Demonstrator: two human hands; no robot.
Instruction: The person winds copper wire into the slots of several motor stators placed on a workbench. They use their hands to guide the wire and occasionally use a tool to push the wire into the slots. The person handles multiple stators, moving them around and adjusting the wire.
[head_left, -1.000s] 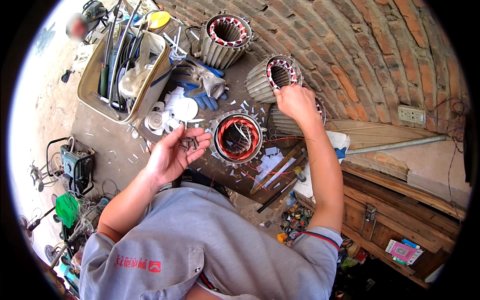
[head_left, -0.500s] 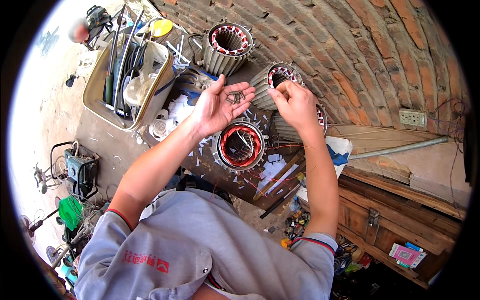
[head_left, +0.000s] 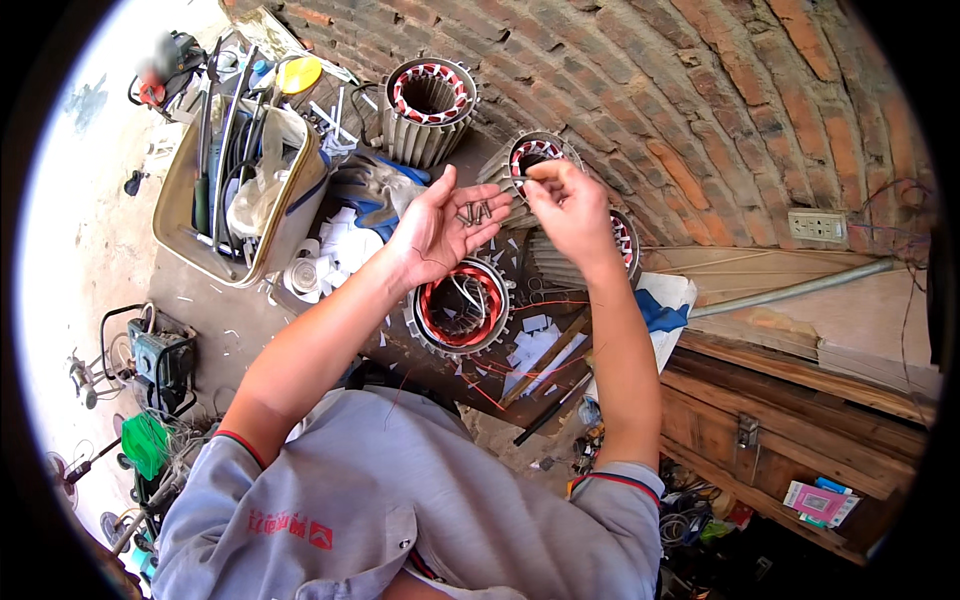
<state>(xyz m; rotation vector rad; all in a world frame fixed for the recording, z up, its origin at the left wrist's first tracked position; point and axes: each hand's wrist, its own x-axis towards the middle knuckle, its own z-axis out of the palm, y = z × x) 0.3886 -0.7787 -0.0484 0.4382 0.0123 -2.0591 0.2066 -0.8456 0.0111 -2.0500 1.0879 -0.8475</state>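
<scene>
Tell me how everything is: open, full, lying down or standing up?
Left hand: open, palm up
Small grey metal bolts: loose in that palm
Right hand: pinching a thin dark piece
Cream rectangular plastic tub: open, holding tools
Far grey finned metal cylinder: upright, open-topped
Grey-and-blue fabric gloves: lying down, partly hidden

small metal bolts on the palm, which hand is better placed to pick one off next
The right hand, probably, once free of the thin dark piece it seems to pinch: it is close beside the bolts. The left hand lies palm up beneath them and would likely spill them.
</scene>
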